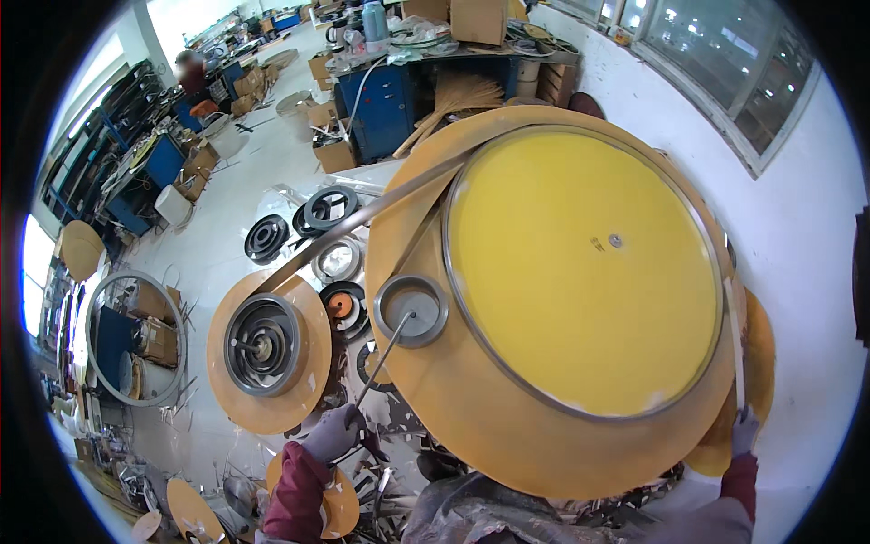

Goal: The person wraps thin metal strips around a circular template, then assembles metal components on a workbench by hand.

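Observation:
A large yellow disc (580, 272) with a metal rim lies on a wide orange-tan round plate (544, 453). My left hand (333, 433), in a grey glove, is closed around the lower end of a thin metal rod (385, 363). The rod's upper end reaches into a small metal ring (440, 308) beside the yellow disc. At the far right, my gloved right hand (745, 433) closes on a pale, narrow strip (734, 344) along the disc's edge. A flat band (362, 218) runs from the big disc to a metal spool (288, 349) on a smaller tan plate (237, 399).
Several dark rings (266, 238) lie on the floor beyond the spool. A large upright hoop (181, 349) is at left. Behind stands a cluttered blue workbench (367, 104) near cardboard boxes (335, 156). A white wall (807, 245) borders the right side. Another person (191, 77) is far away.

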Demonstrator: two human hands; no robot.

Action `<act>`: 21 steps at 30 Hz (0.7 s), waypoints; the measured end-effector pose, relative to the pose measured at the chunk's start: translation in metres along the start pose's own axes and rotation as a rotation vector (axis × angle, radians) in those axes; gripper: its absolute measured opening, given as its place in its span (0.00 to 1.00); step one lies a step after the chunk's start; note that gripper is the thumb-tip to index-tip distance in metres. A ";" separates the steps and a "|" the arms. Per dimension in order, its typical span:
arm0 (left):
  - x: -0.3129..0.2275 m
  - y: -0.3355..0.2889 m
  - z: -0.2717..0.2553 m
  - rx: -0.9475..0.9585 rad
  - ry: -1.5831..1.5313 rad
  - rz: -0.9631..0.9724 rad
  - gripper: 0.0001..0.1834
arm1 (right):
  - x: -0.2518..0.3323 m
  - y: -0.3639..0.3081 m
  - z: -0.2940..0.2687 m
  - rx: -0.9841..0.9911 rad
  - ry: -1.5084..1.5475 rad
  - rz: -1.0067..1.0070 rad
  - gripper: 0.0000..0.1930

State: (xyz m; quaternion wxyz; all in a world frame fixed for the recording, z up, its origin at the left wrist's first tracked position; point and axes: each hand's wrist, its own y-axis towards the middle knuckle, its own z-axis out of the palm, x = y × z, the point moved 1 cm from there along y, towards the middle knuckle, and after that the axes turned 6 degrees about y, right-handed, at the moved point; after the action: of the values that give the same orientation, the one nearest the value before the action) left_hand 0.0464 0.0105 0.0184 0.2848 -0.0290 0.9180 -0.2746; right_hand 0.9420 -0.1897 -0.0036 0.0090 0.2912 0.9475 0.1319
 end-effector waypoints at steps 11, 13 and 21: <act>0.057 0.028 0.012 -0.060 -0.066 0.104 0.08 | 0.034 -0.056 -0.020 -0.150 0.099 0.041 0.11; 0.050 0.041 0.008 -0.037 -0.102 0.084 0.07 | 0.036 -0.022 -0.015 -0.082 0.051 0.172 0.13; 0.009 0.032 -0.004 -0.024 -0.042 0.099 0.07 | 0.063 0.006 -0.013 -0.079 0.028 0.202 0.17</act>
State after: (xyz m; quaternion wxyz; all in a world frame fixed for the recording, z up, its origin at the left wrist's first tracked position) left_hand 0.0397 0.0372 -0.0001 0.3167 0.0071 0.9154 -0.2483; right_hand 0.8918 -0.1535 0.0142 -0.0061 0.3825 0.9075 0.1737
